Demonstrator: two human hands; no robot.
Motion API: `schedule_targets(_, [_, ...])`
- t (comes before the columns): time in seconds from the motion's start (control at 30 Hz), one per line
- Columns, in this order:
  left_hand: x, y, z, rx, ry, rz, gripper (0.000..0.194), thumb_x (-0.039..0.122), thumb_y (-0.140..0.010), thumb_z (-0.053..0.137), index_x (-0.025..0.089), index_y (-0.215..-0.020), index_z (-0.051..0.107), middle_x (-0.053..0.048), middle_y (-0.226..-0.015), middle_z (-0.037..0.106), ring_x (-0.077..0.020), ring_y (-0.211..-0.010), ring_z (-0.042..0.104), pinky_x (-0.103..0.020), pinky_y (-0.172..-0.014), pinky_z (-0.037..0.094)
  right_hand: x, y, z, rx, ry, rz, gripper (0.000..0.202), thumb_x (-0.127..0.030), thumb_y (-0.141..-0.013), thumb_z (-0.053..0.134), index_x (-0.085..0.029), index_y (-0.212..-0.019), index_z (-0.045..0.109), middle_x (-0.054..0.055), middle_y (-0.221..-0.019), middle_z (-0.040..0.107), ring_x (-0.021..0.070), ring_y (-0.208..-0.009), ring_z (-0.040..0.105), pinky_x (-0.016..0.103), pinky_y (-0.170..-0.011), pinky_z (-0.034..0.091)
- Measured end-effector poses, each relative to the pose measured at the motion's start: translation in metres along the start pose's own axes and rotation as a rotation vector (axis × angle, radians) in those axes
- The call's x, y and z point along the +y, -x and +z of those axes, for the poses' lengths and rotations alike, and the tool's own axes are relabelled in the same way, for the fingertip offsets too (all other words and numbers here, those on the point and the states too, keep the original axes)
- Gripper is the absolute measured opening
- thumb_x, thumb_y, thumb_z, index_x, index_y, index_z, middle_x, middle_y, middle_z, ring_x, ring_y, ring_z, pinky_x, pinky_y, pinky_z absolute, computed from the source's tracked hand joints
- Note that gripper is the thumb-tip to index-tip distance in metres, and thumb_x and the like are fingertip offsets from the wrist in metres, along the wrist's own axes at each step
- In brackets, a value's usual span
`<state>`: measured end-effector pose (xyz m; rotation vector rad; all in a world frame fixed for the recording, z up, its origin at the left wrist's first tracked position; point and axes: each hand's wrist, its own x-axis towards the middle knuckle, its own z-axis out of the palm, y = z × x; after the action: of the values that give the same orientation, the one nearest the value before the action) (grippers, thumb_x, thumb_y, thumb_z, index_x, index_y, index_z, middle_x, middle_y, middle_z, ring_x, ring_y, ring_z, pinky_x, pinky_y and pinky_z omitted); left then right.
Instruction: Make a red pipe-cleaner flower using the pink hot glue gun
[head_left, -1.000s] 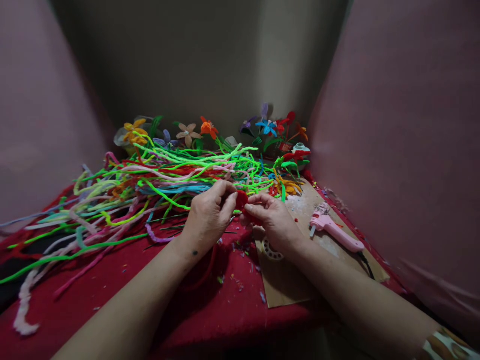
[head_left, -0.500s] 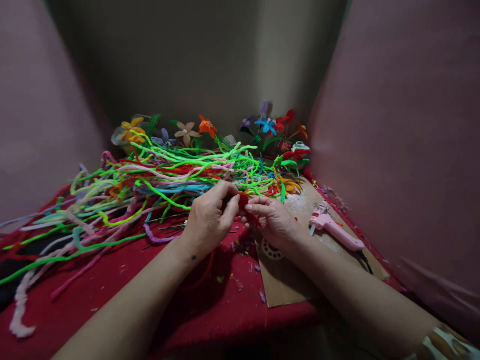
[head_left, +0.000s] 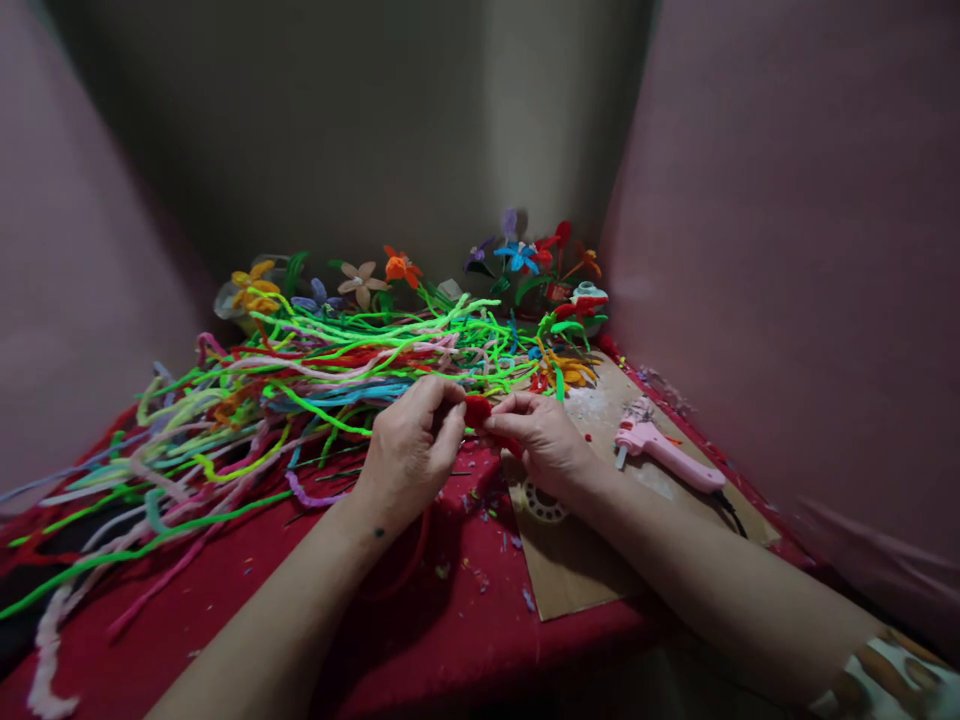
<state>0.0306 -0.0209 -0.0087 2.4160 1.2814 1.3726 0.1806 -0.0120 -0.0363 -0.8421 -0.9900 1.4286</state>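
Note:
Between my two hands is a small fuzzy red piece (head_left: 478,411), held above the red cloth. My left hand (head_left: 417,440) pinches its left end between thumb and curled fingers. On the other side my right hand (head_left: 541,436) grips the right part with thumb and forefinger, and a bit of red hangs below those fingers. The fingertips of the two hands are close together. How the piece is shaped under the fingers is hidden.
Colourful pipe cleaners (head_left: 360,350) are heaped behind and left of my hands. Fuzzy flowers (head_left: 519,256) stand at the back. A pink glue gun (head_left: 671,455) and a white ring (head_left: 543,502) lie on cardboard (head_left: 577,570) at the right.
The view has shifted a little, so the scene sits slightly further left and lower. My hands have drawn slightly apart, and more of the red piece shows between them.

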Motion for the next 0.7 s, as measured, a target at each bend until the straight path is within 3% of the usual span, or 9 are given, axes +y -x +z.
schedule_targets(0.23, [-0.002, -0.002, -0.001, -0.051, 0.010, -0.002, 0.006, 0.019, -0.081, 0.049, 0.017, -0.079, 0.055, -0.001, -0.073, 0.060, -0.0115, -0.067, 0.056, -0.020, -0.058, 0.042, -0.001, -0.001, -0.008, 0.083, 0.374, -0.325, 0.005, -0.015, -0.063, 0.063, -0.015, -0.062, 0.058, -0.003, -0.058, 0.056, 0.0087, -0.053, 0.047, 0.023, -0.054, 0.037])
schedule_targets(0.7, [-0.007, 0.001, 0.004, -0.076, 0.184, 0.004, 0.009, 0.019, -0.077, 0.057, 0.017, -0.085, 0.055, -0.002, -0.077, 0.061, -0.0126, -0.067, 0.060, -0.023, -0.062, 0.049, 0.001, -0.003, -0.013, 0.156, 0.642, -0.694, 0.008, -0.012, -0.070, 0.054, -0.019, -0.065, 0.052, 0.000, -0.067, 0.057, 0.0123, -0.062, 0.053, 0.024, -0.060, 0.044])
